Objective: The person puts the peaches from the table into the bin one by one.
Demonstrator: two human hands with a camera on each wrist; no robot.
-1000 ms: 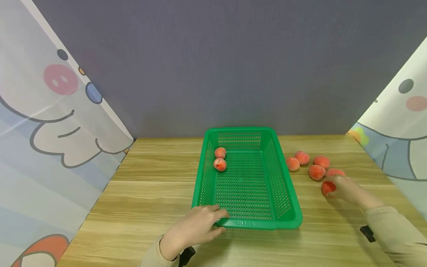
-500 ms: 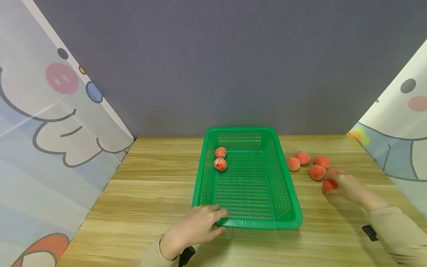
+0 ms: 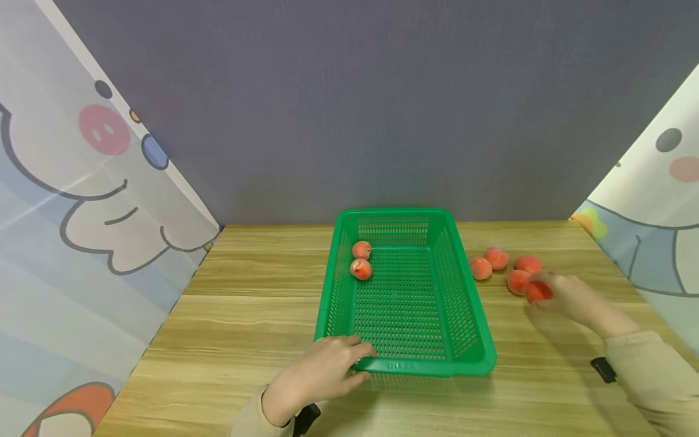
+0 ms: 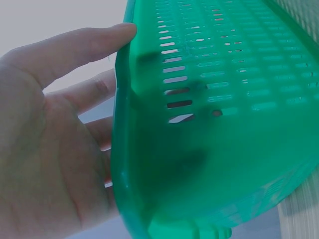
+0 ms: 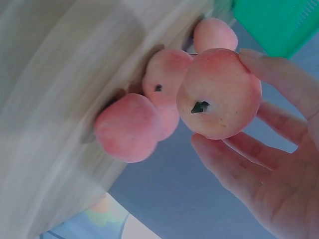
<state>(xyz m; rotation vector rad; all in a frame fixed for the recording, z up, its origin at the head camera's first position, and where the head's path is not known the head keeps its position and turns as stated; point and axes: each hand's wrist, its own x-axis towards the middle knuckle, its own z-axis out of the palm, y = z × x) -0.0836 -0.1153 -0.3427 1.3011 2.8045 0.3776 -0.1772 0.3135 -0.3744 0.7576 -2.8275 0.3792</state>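
My left hand (image 3: 319, 373) grips the front left corner of a green plastic basket (image 3: 420, 367), its thumb on the outer side of the rim and the fingers over the inner side. Two pinkish-red peaches (image 3: 360, 269) lie against the basket's left wall. Over on the right, my right hand (image 3: 573, 300) holds a peach (image 5: 219, 94) between thumb and fingers, with its small dark stem showing in the right wrist view. Close by that hand are more loose peaches (image 3: 518, 281), one of them (image 5: 128, 128) largely hidden in the head view.
The wood-grain table (image 3: 246, 291) ends at a dark grey panel (image 3: 349, 109) at the back. Cartoon-printed sheets (image 3: 71, 243) flank both sides. Beside the basket's right wall lie two further peaches (image 3: 480, 268).
The right hand, holding the peach, has shifted slightly up and away from the front, now covering the peach behind it. My left hand and the basket stay in place.
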